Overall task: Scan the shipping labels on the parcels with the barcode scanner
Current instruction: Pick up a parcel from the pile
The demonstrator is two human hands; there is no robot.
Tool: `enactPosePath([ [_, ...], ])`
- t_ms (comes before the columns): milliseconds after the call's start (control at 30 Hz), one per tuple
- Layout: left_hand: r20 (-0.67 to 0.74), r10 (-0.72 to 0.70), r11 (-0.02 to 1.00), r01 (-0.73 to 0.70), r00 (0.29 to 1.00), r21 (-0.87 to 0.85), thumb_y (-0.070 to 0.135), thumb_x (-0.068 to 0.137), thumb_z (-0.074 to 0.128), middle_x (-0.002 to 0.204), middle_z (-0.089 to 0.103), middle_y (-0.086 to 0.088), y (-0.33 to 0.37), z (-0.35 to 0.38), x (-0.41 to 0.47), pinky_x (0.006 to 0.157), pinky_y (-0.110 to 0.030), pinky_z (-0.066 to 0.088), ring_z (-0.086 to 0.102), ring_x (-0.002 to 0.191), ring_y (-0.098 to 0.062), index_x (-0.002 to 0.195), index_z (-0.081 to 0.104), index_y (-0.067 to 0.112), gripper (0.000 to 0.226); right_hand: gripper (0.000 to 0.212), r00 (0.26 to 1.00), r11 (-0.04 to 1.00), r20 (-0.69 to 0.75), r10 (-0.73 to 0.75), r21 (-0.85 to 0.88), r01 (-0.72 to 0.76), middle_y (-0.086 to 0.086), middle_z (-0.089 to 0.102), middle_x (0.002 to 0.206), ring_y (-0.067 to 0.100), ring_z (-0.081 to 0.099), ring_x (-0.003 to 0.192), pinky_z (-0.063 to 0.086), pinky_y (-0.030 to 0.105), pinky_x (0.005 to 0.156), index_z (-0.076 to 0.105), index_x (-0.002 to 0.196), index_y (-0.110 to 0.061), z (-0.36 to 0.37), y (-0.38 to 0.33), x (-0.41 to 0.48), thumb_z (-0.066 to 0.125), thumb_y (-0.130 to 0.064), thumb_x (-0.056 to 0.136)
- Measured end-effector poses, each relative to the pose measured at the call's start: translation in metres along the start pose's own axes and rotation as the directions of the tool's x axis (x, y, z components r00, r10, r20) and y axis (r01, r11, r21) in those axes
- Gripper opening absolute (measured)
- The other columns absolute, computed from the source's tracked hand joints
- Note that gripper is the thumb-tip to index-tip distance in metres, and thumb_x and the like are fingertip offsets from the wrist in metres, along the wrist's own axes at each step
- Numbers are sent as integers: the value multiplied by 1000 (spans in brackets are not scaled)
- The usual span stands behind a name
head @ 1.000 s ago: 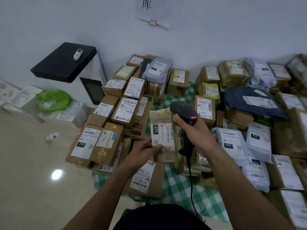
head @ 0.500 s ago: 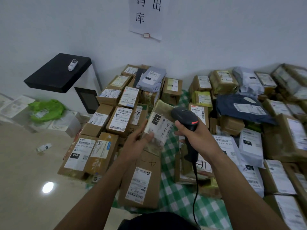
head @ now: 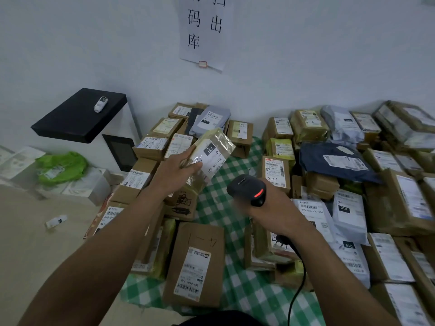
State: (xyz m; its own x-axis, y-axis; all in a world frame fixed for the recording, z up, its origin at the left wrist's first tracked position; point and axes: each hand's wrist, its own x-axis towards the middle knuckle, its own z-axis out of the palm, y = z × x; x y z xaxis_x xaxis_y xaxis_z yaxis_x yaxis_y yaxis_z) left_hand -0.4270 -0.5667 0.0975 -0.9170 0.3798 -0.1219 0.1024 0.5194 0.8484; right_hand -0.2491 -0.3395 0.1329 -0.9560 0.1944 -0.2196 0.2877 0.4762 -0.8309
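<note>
Taped parcel [head: 210,154] held by left hand [head: 174,171], barcode scanner [head: 249,188] in right hand [head: 274,209]

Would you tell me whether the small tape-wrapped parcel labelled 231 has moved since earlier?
Yes: the left hand carried the tape-wrapped parcel forward and leftward, off the green checked cloth toward the brown boxes.

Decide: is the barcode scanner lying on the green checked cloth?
No, the right hand grips the barcode scanner above the checked cloth.

Parcel storeroom, labelled parcels [head: 195,243] heaped on checked cloth [head: 213,208], printed paper sign [head: 202,31] on wall [head: 306,55]
</note>
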Motion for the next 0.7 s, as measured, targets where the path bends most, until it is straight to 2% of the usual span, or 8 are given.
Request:
enactPosePath([
  [100,-3,26,998,-25,1000,56,47,97,66,147,57,5,5,1,6,107,-40,44,56,130,-21,156,36,42,67,68,1000,999,-16,-6,-44,6,-21,68,115,1,65,106,55,30,93,54,132,-39,-3,-4,0,83,-61,75],
  [200,20,29,992,-31,999,122,46,99,64,149,55,1,8,2,9,100,-37,42,54,127,-19,158,33,39,67,66,1000,997,-14,-13,-80,12,-20,66,114,0,63,106,55,30,94,52,131,-39,-5,-8,-1,84,-59,76],
  [333,31,44,988,-48,999,144,48,98,63,151,52,0,9,2,11,102,-41,43,53,135,-25,159,32,38,69,67,1000,994,-3,-29,-102,29,-21,63,116,1,61,108,53,29,92,50,131,-40,-8,-9,-1,82,-61,77],
  [533,27,50,984,-54,998,167,47,99,63,153,51,-1,10,0,12,104,-43,43,52,135,-25,160,31,36,70,69,1000,995,4,-30,-98,31,-21,62,118,-2,60,108,50,24,88,49,133,-41,-10,-11,0,83,-61,76],
  [700,43,32,982,-40,999,182,47,100,62,152,51,-2,13,2,15,106,-47,43,52,135,-28,160,30,36,69,69,999,995,3,-39,-94,39,-25,60,116,-12,55,101,43,11,77,48,134,-42,-15,-9,2,83,-60,77],
])
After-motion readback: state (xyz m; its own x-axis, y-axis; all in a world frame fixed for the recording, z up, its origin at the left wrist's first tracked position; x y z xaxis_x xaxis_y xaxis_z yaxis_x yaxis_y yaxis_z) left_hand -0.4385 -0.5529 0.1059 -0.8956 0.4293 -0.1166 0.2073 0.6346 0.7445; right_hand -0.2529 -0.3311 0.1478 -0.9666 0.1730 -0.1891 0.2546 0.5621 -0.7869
